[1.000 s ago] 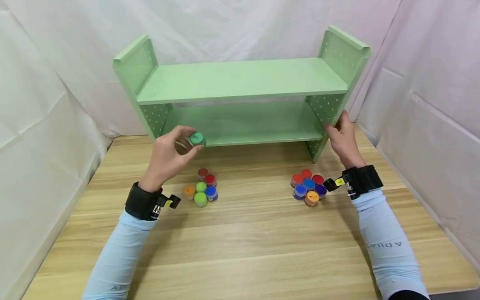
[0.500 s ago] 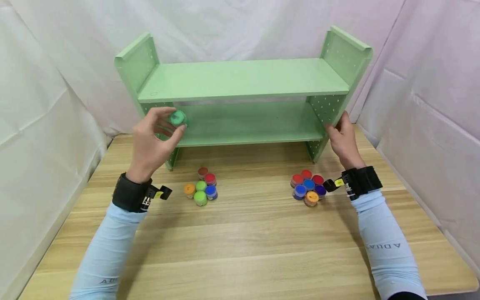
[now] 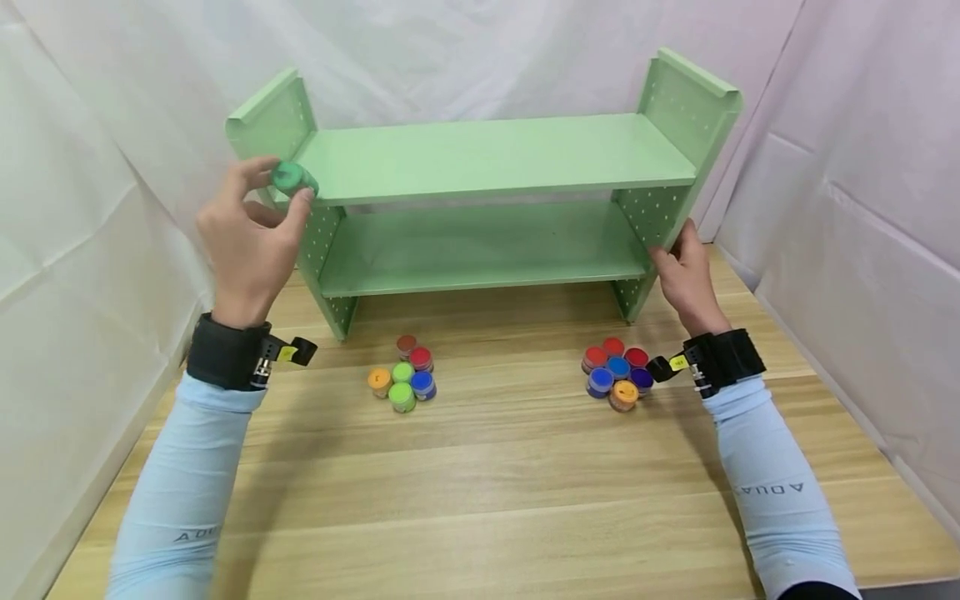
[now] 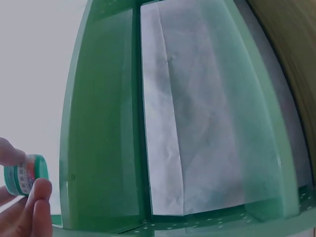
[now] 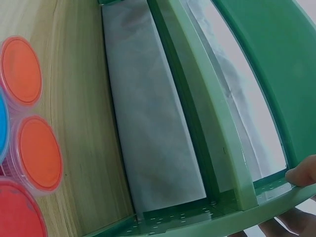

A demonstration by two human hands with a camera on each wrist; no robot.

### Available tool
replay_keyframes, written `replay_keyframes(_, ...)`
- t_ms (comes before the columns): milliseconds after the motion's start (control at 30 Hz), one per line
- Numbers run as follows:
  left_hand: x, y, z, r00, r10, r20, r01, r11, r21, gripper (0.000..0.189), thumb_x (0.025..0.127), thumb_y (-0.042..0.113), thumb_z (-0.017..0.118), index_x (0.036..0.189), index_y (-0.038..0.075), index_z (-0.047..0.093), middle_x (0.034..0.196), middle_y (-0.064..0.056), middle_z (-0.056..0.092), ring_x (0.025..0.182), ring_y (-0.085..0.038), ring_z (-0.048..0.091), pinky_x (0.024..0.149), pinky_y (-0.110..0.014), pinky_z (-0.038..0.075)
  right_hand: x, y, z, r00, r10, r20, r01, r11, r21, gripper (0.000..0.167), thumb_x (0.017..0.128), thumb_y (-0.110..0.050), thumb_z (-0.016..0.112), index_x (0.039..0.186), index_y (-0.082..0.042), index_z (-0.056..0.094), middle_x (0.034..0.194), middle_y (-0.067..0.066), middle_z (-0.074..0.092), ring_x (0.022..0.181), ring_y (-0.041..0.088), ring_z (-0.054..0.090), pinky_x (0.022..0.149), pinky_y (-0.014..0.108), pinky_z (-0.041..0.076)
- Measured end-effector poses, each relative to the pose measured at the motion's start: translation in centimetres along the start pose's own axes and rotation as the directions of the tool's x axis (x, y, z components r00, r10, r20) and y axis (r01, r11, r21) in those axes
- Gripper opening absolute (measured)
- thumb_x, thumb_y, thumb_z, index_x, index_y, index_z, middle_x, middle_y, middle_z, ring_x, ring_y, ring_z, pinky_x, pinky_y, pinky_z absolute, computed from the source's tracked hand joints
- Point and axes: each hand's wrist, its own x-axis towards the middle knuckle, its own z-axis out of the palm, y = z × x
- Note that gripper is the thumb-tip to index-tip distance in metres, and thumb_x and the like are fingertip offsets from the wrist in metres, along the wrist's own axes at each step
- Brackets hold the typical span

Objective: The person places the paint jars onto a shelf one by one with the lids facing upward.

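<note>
Left hand [image 3: 247,237] pinches green jar [image 3: 295,178], upper shelf [image 3: 487,158] to its right; right hand [image 3: 686,279] grips side panel [image 3: 652,217]. Seemingly placing step; next: lower, release.

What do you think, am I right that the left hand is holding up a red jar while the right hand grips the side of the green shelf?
Not quite: the jar in the left hand is green, as the head view shows. The right hand does grip the side of the green shelf.
</note>
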Motion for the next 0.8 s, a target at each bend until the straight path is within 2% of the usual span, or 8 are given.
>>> replay_keyframes(167, 0.9, -0.3, -0.1, 1.000, -0.007, 0.013, 0.006, 0.994, 0.113, 0.035, 0.091, 0.022, 0.074, 0.125, 0.011, 0.072, 0.112, -0.012, 0.079, 0.053, 0.025, 0.044, 0.059, -0.006, 0.035, 0.1, 0.0, 0.2, 1.000, 0.006, -0.006, -0.006, 1.000, 0.000, 0.057, 0.106, -0.016, 0.046, 0.160, -0.015, 0.029, 0.160, 0.019, 0.040, 0.142, 0.029, 0.044, 0.111, 0.041, 0.041)
replay_keyframes(400, 1.1, -0.7, 0.0, 1.000, -0.004, 0.013, 0.001, 0.978, 0.211, 0.036, 0.092, 0.027, 0.074, 0.126, 0.014, 0.073, 0.112, -0.009, 0.080, 0.058, 0.029, 0.039, 0.063, -0.011, 0.029, 0.3, 0.1, 0.8, 1.000, 0.020, 0.004, -0.020, 1.000, -0.004, 0.058, 0.106, -0.016, 0.044, 0.161, -0.016, 0.027, 0.162, 0.018, 0.038, 0.143, 0.030, 0.043, 0.115, 0.046, 0.040)
replay_keyframes(467, 1.2, -0.7, 0.2, 1.000, -0.010, 0.003, 0.009, 0.971, 0.238, 0.035, 0.093, 0.028, 0.073, 0.125, 0.015, 0.073, 0.113, -0.006, 0.080, 0.060, 0.028, 0.042, 0.062, -0.012, 0.028, 0.3, 0.1, 0.9, 1.000, 0.023, 0.007, -0.023, 1.000, -0.002, 0.058, 0.106, -0.017, 0.044, 0.161, -0.017, 0.027, 0.162, 0.017, 0.038, 0.143, 0.029, 0.042, 0.115, 0.047, 0.040)
replay_keyframes(533, 1.3, -0.6, 0.3, 1.000, -0.007, -0.002, 0.007, 0.967, 0.255, 0.034, 0.094, 0.029, 0.072, 0.124, 0.014, 0.073, 0.113, -0.004, 0.079, 0.062, 0.014, 0.060, 0.061, -0.012, 0.027, 0.2, 0.0, 0.9, 1.000, 0.022, 0.008, -0.022, 1.000, 0.001, 0.058, 0.106, -0.017, 0.044, 0.161, -0.018, 0.026, 0.162, 0.017, 0.038, 0.144, 0.029, 0.042, 0.116, 0.048, 0.039)
replay_keyframes(600, 1.4, -0.5, 0.5, 1.000, -0.003, 0.001, 0.003, 0.964, 0.266, 0.033, 0.095, 0.029, 0.071, 0.123, 0.013, 0.073, 0.114, -0.003, 0.079, 0.070, -0.006, 0.074, 0.059, -0.013, 0.027, 0.3, -0.1, 0.9, 1.000, 0.020, 0.005, -0.020, 1.000, 0.000, 0.058, 0.106, -0.017, 0.044, 0.161, -0.018, 0.027, 0.162, 0.017, 0.038, 0.144, 0.029, 0.042, 0.116, 0.048, 0.039)
replay_keyframes(633, 1.5, -0.5, 0.5, 1.000, -0.003, 0.003, 0.002, 0.962, 0.271, 0.032, 0.095, 0.029, 0.070, 0.122, 0.013, 0.072, 0.114, -0.003, 0.079, 0.074, -0.014, 0.077, 0.059, -0.013, 0.027, 0.3, -0.1, 1.0, 1.000, 0.017, 0.003, -0.017, 1.000, 0.003, 0.058, 0.106, -0.017, 0.044, 0.161, -0.017, 0.027, 0.162, 0.017, 0.038, 0.144, 0.028, 0.042, 0.116, 0.048, 0.039)
replay_keyframes(700, 1.5, -0.4, 0.7, 1.000, -0.002, 0.013, -0.001, 0.957, 0.288, 0.030, 0.096, 0.028, 0.069, 0.121, 0.011, 0.071, 0.114, -0.004, 0.079, 0.072, -0.019, 0.076, 0.057, -0.014, 0.027, 0.4, -0.1, 1.0, 1.000, 0.016, 0.001, -0.016, 1.000, 0.005, 0.058, 0.106, -0.016, 0.044, 0.161, -0.017, 0.027, 0.162, 0.018, 0.038, 0.144, 0.029, 0.042, 0.116, 0.048, 0.038)
replay_keyframes(800, 1.6, -0.2, 0.8, 0.999, -0.013, 0.037, 0.000, 0.945, 0.327, 0.029, 0.098, 0.027, 0.066, 0.121, 0.010, 0.069, 0.114, -0.006, 0.079, 0.057, 0.004, 0.057, 0.053, -0.020, 0.025, 0.4, -0.1, 1.2, 1.000, 0.019, 0.005, -0.019, 1.000, 0.008, 0.058, 0.106, -0.017, 0.044, 0.161, -0.016, 0.026, 0.163, 0.018, 0.037, 0.145, 0.030, 0.041, 0.117, 0.049, 0.038)
